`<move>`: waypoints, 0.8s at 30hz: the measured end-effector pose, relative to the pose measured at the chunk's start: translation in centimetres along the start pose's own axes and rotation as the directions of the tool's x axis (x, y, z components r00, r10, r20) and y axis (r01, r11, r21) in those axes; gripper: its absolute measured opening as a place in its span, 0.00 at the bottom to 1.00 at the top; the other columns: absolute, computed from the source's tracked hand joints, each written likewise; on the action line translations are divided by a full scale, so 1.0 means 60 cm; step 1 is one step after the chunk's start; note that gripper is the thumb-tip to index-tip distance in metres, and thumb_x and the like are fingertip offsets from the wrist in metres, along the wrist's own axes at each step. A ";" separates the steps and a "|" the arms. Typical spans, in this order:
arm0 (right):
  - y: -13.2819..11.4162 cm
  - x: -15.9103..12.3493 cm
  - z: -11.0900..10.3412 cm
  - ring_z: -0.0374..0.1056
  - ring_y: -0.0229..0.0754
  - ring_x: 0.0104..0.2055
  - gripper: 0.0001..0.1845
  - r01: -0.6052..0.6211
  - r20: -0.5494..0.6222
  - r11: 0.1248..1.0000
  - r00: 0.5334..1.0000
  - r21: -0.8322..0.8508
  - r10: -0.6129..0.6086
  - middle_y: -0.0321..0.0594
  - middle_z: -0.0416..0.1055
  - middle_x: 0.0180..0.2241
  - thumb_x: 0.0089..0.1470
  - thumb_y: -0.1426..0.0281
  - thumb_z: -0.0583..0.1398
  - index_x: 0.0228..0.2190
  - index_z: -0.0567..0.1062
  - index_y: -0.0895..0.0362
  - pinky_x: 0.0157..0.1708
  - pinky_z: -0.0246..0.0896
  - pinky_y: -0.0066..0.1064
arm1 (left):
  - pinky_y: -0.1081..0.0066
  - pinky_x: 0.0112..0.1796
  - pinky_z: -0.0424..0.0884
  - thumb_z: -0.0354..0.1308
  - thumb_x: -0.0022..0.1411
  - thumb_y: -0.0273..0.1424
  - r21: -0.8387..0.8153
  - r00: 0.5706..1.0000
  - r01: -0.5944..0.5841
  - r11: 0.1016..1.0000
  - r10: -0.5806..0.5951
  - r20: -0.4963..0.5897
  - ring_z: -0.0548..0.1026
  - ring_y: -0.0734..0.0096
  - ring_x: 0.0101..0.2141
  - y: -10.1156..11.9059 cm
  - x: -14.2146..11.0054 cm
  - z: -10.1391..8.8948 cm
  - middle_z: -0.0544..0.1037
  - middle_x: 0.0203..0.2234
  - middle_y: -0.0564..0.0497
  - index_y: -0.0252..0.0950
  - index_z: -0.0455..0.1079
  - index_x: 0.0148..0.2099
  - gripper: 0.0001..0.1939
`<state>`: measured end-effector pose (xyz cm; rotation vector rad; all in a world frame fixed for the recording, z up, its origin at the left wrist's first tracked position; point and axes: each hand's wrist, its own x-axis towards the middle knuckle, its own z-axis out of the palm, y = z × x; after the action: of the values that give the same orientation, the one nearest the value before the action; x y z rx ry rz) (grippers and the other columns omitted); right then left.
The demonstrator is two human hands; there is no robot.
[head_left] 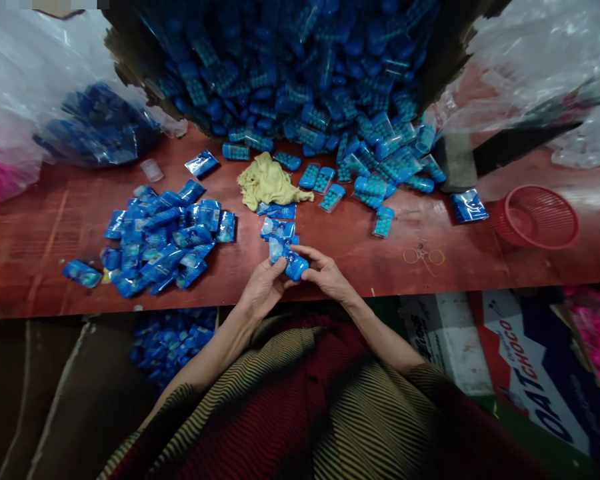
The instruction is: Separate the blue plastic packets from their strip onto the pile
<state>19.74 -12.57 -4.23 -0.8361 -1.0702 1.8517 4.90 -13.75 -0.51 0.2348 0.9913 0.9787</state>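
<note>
Near the front edge of the table, my left hand (263,288) and my right hand (329,275) are closed around a blue printed packet (295,265). Fingers of both hands press on its sides; what is inside cannot be made out. Just beyond it lie flat blue printed wrappers (277,228), partly under a crumpled yellow cloth (270,183). A heap of blue packets (165,233) lies left of my hands. To the right and behind are clear containers of small blue balls with blue caps (333,198).
A large open carton of such containers (300,73) stands at the back. A red plastic basket (535,217) is at right, beside a blue wrapper stack (469,205). Rubber bands (423,256) lie on the red table (330,240). Below the edge are more blue packets (180,340).
</note>
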 end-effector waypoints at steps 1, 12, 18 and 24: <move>0.002 0.000 -0.003 0.65 0.39 0.41 0.30 -0.010 -0.009 1.000 1.000 0.006 0.010 0.35 0.68 0.43 0.42 0.63 0.68 0.49 0.71 0.47 0.44 0.64 0.34 | 0.75 0.28 0.74 0.66 0.49 0.31 0.005 1.000 0.009 1.000 -0.009 -0.007 0.75 0.74 0.27 0.000 -0.001 0.000 0.79 0.28 0.50 0.32 0.73 0.36 0.12; 0.005 -0.004 -0.009 0.62 0.36 0.37 0.37 0.005 0.012 0.998 1.000 -0.057 -0.004 0.33 0.64 0.37 0.42 0.67 0.67 0.55 0.65 0.46 0.43 0.62 0.31 | 0.75 0.27 0.75 0.62 0.54 0.27 0.053 0.999 0.028 0.998 -0.027 -0.029 0.76 0.74 0.26 0.000 -0.005 -0.001 0.79 0.30 0.48 0.30 0.73 0.38 0.08; 0.012 -0.005 -0.014 0.63 0.35 0.35 0.34 0.042 -0.015 0.995 0.999 -0.091 -0.044 0.33 0.65 0.35 0.45 0.67 0.65 0.54 0.65 0.47 0.42 0.62 0.31 | 0.74 0.28 0.75 0.60 0.55 0.23 0.073 0.995 0.097 0.993 -0.093 -0.047 0.76 0.74 0.26 -0.002 -0.008 0.002 0.80 0.30 0.47 0.30 0.72 0.38 0.07; 0.013 -0.011 -0.002 0.63 0.35 0.36 0.31 0.133 -0.110 0.963 0.981 -0.234 -0.162 0.33 0.67 0.34 0.49 0.69 0.62 0.55 0.65 0.48 0.46 0.60 0.32 | 0.75 0.28 0.75 0.62 0.54 0.27 0.065 0.995 0.027 0.997 -0.021 -0.095 0.77 0.73 0.27 -0.011 -0.009 0.011 0.80 0.29 0.48 0.30 0.72 0.37 0.08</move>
<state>19.87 -13.34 -4.85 -0.9655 -1.2413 1.5504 5.70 -14.41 -0.18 0.2333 1.1117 0.9427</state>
